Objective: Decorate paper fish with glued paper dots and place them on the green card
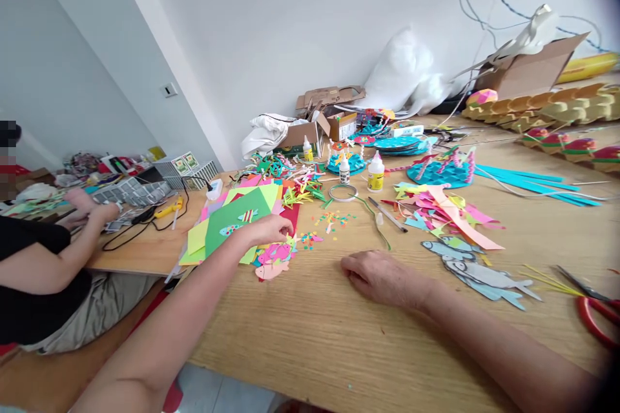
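Observation:
My left hand reaches over a stack of coloured paper sheets, fingers pinched together above a small pile of pink paper fish cut-outs; what the fingertips hold is too small to name. My right hand rests knuckles-up on the wooden table, fingers curled under, nothing visible in it. Grey paper fish lie to its right.
Red-handled scissors lie at the right edge. Glue bottles, paper strips, teal paper discs and cardboard boxes crowd the far side. Another person's hand works at the left by a black cable.

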Action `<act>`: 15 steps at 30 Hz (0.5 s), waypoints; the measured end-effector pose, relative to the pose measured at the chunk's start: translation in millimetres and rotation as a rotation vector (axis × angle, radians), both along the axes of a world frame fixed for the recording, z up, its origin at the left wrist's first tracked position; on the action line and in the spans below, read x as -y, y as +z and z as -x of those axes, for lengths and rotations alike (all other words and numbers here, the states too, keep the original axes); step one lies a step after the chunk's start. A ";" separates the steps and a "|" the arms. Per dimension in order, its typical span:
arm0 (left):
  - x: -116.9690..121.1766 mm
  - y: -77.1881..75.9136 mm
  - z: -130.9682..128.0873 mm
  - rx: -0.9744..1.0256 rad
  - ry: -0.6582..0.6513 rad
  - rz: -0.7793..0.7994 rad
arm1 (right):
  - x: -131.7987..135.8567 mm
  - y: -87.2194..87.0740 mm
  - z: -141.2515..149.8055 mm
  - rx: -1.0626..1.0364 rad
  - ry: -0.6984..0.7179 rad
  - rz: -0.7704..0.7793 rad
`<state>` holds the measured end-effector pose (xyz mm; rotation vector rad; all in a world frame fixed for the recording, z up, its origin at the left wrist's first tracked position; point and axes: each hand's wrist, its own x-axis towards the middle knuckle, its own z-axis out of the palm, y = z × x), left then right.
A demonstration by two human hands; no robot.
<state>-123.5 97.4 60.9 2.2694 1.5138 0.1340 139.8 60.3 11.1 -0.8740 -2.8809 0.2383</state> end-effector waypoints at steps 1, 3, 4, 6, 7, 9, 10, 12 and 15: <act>1.9 -2.1 2.0 -0.008 -0.004 0.014 | -0.1 0.2 -0.2 0.000 -0.003 0.003; 6.7 -5.0 4.7 -0.024 -0.005 0.029 | -0.4 -0.2 -0.4 -0.006 -0.006 0.004; 9.4 -6.0 5.2 -0.033 -0.003 0.032 | -0.6 -0.7 -0.5 -0.009 -0.009 0.001; 15.1 -7.6 4.4 -0.051 0.003 0.032 | -1.0 -2.2 -0.3 -0.011 -0.016 -0.003; 17.8 -8.3 3.4 -0.060 0.004 0.032 | -1.2 -2.9 -0.2 -0.010 -0.021 -0.003; 22.6 -9.8 0.8 -0.078 0.002 0.031 | -1.5 -3.7 0.1 -0.008 -0.028 0.000; 24.4 -10.5 -0.3 -0.088 -0.001 0.032 | -1.5 -3.8 0.3 -0.008 -0.030 0.001; 26.2 -12.1 -1.3 -0.109 -0.009 0.036 | -1.3 -3.6 0.5 -0.013 -0.029 0.002; 24.7 -14.5 0.7 -0.133 -0.025 0.046 | -1.1 -3.5 0.4 -0.020 -0.026 -0.001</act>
